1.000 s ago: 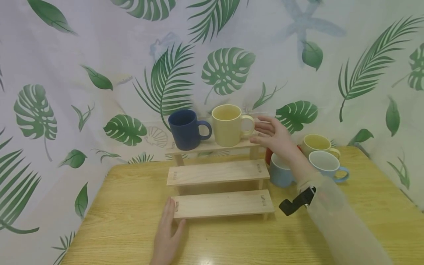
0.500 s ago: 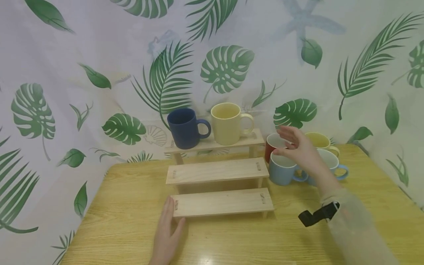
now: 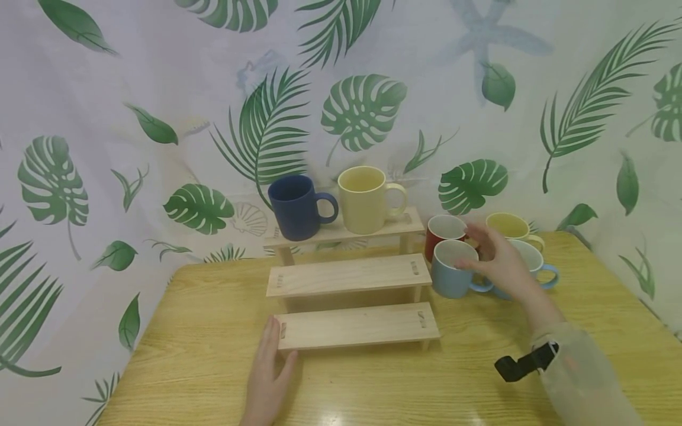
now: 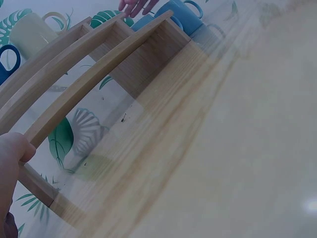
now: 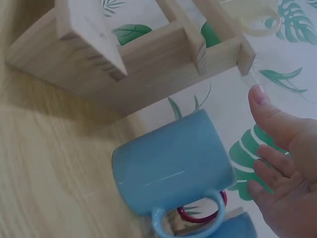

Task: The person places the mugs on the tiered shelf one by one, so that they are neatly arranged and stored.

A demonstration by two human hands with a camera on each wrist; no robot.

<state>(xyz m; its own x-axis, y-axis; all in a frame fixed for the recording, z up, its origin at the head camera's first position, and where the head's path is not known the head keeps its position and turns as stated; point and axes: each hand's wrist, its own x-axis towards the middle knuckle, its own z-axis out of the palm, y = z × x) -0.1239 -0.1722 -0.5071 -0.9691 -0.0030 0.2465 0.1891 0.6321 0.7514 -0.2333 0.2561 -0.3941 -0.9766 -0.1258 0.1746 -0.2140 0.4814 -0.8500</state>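
Note:
A three-tier wooden shelf [image 3: 351, 275] stands on the table. My left hand [image 3: 269, 376] rests on its bottom tier's left end, fingers straight along the side and thumb at the front edge. In the left wrist view that thumb [image 4: 15, 148] touches the wood. My right hand [image 3: 501, 260], fingers spread, hovers beside and over a light blue mug [image 3: 452, 278] right of the shelf; the right wrist view shows a gap between that hand and the blue mug [image 5: 173, 161]. Behind it stands a red mug [image 3: 437, 239]. A second light blue mug [image 3: 533, 254] is partly hidden by my right hand.
On the top tier stand a dark blue mug [image 3: 294, 213] and a pale yellow mug [image 3: 363, 204], handles to the right. Another yellow mug [image 3: 506, 223] sits at the back right of the table [image 3: 202, 319]. A leaf-patterned cloth [image 3: 160, 71] hangs behind.
My right hand has moved right and down, from beside the pale yellow mug's handle on the top tier to the mugs on the table. My left hand has stayed in place.

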